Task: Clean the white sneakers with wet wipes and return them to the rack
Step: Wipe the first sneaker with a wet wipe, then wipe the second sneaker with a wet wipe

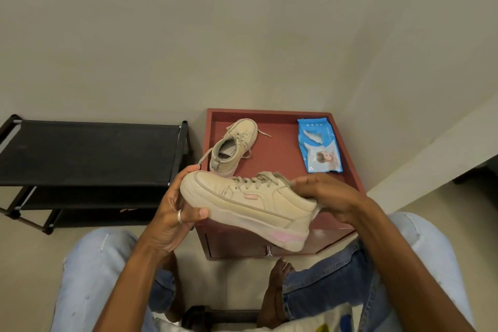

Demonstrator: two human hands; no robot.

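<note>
I hold one off-white sneaker [250,205] with a pink heel patch sideways above the near edge of a red cabinet top [285,159]. My left hand [175,213] grips its toe and sole. My right hand [326,194] grips the ankle collar at the heel end; a bit of white shows under this hand, too hidden to identify. The second sneaker [234,147] stands upright on the cabinet top, laces loose. A blue pack of wet wipes [319,145] lies flat at the cabinet's far right. The black shoe rack [89,151] stands to the left.
The cabinet and the rack stand against a plain wall. A low white ledge [431,159] runs along the right. My knees in light jeans and my bare feet [277,291] are on the floor in front of the cabinet.
</note>
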